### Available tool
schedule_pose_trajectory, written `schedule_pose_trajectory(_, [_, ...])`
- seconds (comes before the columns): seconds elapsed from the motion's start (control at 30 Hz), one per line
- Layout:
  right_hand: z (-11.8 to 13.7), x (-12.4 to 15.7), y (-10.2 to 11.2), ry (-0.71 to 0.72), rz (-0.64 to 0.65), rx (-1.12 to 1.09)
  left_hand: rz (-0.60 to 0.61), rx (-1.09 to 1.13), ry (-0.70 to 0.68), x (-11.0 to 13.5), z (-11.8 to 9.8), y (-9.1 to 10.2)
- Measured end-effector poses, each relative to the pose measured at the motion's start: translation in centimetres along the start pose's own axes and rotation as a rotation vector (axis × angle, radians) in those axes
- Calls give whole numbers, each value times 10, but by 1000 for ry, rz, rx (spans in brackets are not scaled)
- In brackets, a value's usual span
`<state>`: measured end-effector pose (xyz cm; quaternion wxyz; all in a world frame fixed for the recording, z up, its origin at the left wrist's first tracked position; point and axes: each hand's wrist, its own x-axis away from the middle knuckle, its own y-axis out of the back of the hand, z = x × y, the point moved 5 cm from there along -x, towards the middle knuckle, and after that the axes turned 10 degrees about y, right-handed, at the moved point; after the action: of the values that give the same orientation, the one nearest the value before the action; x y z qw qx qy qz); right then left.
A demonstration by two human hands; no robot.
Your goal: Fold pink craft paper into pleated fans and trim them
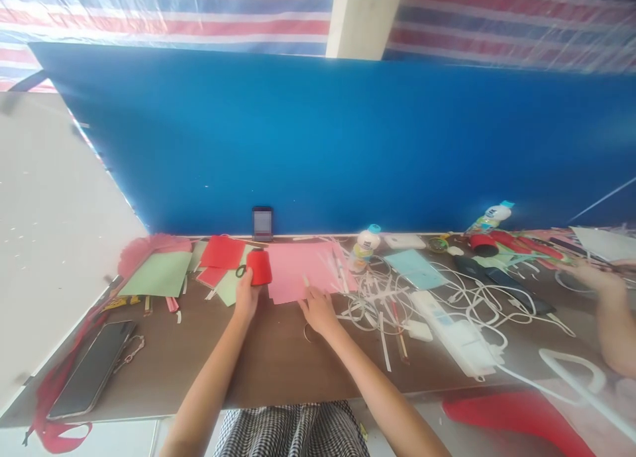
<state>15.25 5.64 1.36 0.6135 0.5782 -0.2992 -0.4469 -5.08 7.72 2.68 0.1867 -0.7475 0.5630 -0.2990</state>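
My left hand (pixel 246 297) is closed around a small red tapered cup-like object (pixel 260 269) with a dark top, raised over the left end of the pink paper. A dark loop (pixel 241 271) shows at its left side; whether it is part of the object I cannot tell. My right hand (pixel 319 309) rests with fingers apart at the lower edge of the pink paper sheets (pixel 287 271). Close to its fingertips is a small pale strip (pixel 306 281). Red paper (pixel 222 252) and light green paper (pixel 229 287) lie beside my left hand.
Tangled white cables (pixel 370 301) and a power strip (pixel 454 334) cover the right side. A bottle (pixel 366 247) stands behind them. A phone (pixel 94 367) lies at left; a small dark device (pixel 262 223) leans against the blue panel (pixel 318 146). Another person's hand (pixel 596 276) is far right.
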Motion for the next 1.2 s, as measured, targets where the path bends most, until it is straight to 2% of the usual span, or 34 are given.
schedule_pose_trajectory(0.13, [1,11,-14,-144,115,-102,162,253,238,10,38,-10])
schedule_pose_trajectory(0.23, [0,16,-25,-166,169,-169,230,351,399,17,53,-7])
schedule_pose_trajectory(0.3, [-1,18,-26,-172,134,-205,268,375,457,21,57,-6])
schedule_pose_trajectory(0.4, [-1,20,-14,-173,-26,-231,315,369,476,25,59,-7])
schedule_pose_trajectory(0.5, [6,20,13,-112,-255,-277,345,352,473,27,59,-11])
schedule_pose_trajectory(0.6, [15,19,33,-59,-408,-484,362,332,500,30,57,-13])
schedule_pose_trajectory(0.77, [27,16,26,-120,-335,-981,482,340,604,37,54,-19])
schedule_pose_trajectory(0.83, [34,17,26,-116,-321,-1085,520,352,608,39,52,-22])
schedule_pose_trajectory(1.03, [51,19,48,-40,-384,-1092,588,174,573,45,56,-28])
schedule_pose_trajectory(1.13, [48,20,55,-107,-493,-1036,611,96,529,48,56,-29])
schedule_pose_trajectory(1.2, [46,22,59,-150,-551,-955,674,89,539,51,56,-30])
